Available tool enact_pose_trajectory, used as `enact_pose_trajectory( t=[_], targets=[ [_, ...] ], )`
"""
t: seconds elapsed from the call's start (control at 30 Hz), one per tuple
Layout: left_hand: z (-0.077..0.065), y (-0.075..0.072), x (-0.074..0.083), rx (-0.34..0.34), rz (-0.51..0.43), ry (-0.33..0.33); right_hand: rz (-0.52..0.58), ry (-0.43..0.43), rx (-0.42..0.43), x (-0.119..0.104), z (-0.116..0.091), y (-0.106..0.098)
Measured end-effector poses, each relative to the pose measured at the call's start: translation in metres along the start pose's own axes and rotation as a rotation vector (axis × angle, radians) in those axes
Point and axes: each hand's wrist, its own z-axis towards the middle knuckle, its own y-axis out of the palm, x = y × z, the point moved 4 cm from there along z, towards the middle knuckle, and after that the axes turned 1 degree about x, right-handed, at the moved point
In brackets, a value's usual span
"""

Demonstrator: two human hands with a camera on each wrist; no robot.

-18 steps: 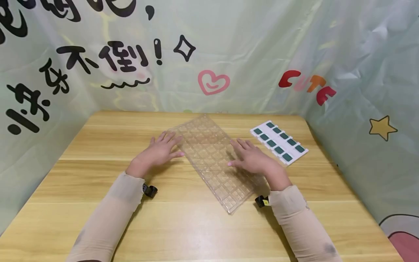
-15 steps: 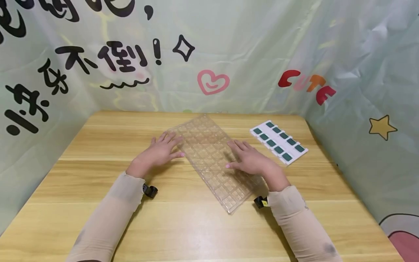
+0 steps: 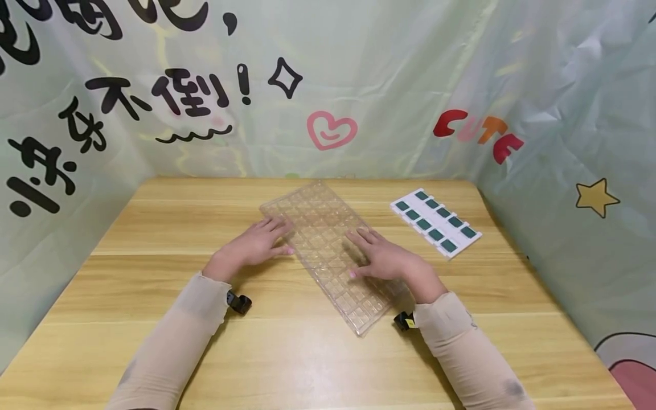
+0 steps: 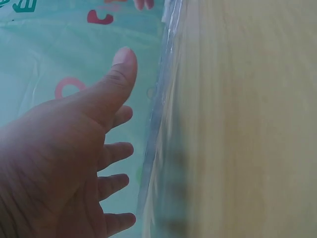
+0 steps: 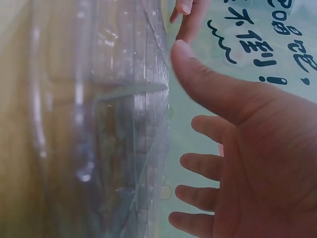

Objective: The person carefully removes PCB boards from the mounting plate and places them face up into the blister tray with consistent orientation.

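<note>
A clear plastic tray (image 3: 328,245) with rows of small square compartments lies slantwise on the wooden table. My left hand (image 3: 256,242) hovers at its left edge, fingers spread and holding nothing. Over the tray's right half is my right hand (image 3: 386,259), palm down with the fingers apart and nothing in it. In the right wrist view a gap shows between the right fingertips (image 5: 190,188) and the tray's ridged surface (image 5: 124,139). The left wrist view shows the left thumb (image 4: 124,64) and fingers extended close beside the tray's edge.
A white pill-box-like case (image 3: 435,222) with two rows of dark green squares lies at the back right of the wooden table (image 3: 287,364). Printed fabric (image 3: 389,68) hangs behind and along the sides. Small black cameras (image 3: 238,302) sit at both wrists.
My right hand has shifted left and slightly nearer over the tray. The left hand has moved a little right and nearer. The tray and the white case stay put.
</note>
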Motion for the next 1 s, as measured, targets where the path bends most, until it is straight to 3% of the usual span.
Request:
enact_pose_trajectory(
  t=[0.1, 0.37, 0.73, 1.0],
  targets=[
    [0.0, 0.003, 0.001, -0.012, -0.002, 0.02, -0.012, 0.002, -0.013, 0.002, 0.001, 0.004],
    [-0.002, 0.006, 0.004, -0.11, -0.006, -0.011, -0.011, -0.004, -0.035, 0.003, 0.001, 0.011],
    [-0.011, -0.009, 0.01, -0.128, -0.002, -0.036, -0.045, -0.005, -0.043, 0.001, 0.001, 0.01],
    [-0.018, -0.02, 0.013, -0.154, -0.02, -0.008, -0.095, -0.038, -0.029, -0.001, 0.002, 0.009]
  ],
)
